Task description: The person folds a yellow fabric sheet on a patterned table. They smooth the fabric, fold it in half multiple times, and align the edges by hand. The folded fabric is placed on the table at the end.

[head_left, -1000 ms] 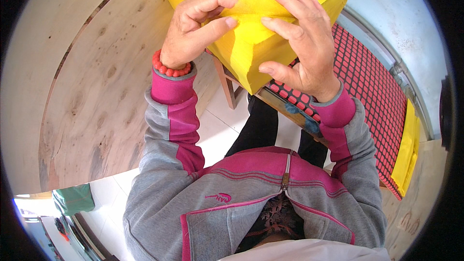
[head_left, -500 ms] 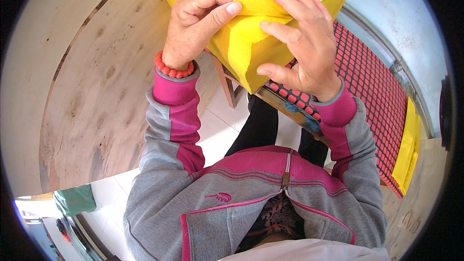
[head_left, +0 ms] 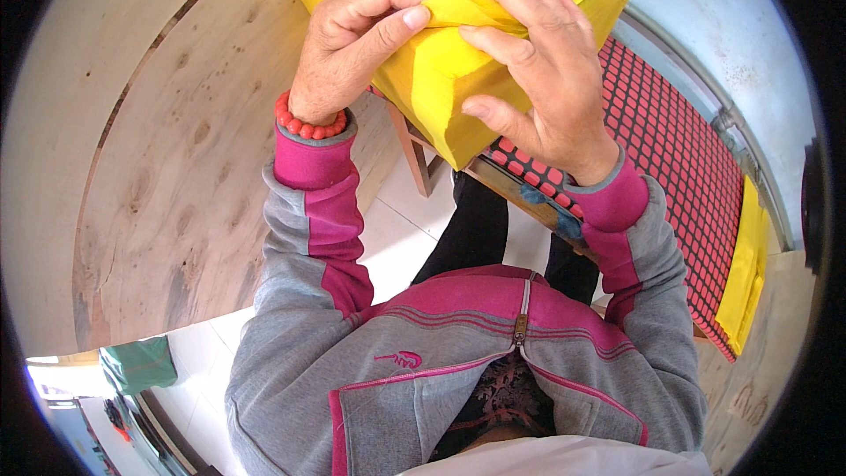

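A bright yellow fabric-like bag (head_left: 467, 106), puffed into a boxy shape with creases, lies in front of me at the top of the view. My left hand (head_left: 357, 40) pinches a fold of it between thumb and fingers, at its upper middle. Over the bag's right part, my right hand (head_left: 551, 70) has its fingers spread and stretched; their tips lie against or just above the yellow surface, and I cannot tell which. A red bead bracelet (head_left: 308, 121) circles my left wrist.
A wooden board (head_left: 176, 176) fills the left side. On the right, a red-and-black checked surface (head_left: 670, 150) runs along a pale blue wall (head_left: 740, 44). Flat yellow pieces (head_left: 742, 282) lie at its right end. A green bag (head_left: 139, 363) sits at lower left, and a wooden leg (head_left: 414, 154) stands below the yellow bag.
My right hand has shifted slightly left over the yellow bag, its fingers still spread. My left hand has moved a little left, still pinching the fold.
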`<state>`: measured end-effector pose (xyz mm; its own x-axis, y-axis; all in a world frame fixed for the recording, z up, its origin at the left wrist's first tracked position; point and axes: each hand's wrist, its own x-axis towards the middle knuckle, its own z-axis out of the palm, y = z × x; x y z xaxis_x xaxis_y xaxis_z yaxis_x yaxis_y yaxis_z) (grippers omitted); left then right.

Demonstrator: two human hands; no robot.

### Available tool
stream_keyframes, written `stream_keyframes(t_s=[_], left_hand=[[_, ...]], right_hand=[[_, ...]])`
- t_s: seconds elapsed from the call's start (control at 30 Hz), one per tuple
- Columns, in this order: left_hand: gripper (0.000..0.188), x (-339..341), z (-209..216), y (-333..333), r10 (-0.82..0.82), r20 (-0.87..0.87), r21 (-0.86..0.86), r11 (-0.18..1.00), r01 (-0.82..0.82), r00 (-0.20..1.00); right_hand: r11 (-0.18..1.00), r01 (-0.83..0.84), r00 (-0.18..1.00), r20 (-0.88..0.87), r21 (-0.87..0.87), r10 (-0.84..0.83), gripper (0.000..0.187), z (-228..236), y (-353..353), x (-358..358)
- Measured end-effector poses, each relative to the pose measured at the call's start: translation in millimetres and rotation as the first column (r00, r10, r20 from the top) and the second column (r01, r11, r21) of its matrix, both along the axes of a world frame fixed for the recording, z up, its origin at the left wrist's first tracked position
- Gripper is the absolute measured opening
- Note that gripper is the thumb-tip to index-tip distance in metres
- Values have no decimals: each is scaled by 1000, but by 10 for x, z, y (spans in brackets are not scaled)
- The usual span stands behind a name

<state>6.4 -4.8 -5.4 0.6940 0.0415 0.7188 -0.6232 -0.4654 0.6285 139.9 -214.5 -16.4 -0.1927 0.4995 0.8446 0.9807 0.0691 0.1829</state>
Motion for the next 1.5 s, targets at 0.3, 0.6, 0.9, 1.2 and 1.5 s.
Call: stream_keyframes(t_s=[0.3,0.6,0.9,1.2,1.5], left_hand=[[15,-9,7,-1,8,-20,-10,1000,-8,1000],[16,-1,33,13,-12,-44,33,999,13,999],[16,-30,10,139,-89,-31,30,995,90,996],[25,-31,-25,104,-60,-3,79,995,60,998],[19,-53,7,-42,117,100,168,977,-133,988]], right_hand=[[986,-165,986,-20,-7,165,20,219,-6,-10],[973,-193,952,-264,-130,153,13,259,26,-81],[943,-334,884,-351,-9,310,11,319,71,-123],[968,-248,912,-325,46,249,10,244,95,-128],[984,-152,946,-275,89,171,20,120,33,-154]])
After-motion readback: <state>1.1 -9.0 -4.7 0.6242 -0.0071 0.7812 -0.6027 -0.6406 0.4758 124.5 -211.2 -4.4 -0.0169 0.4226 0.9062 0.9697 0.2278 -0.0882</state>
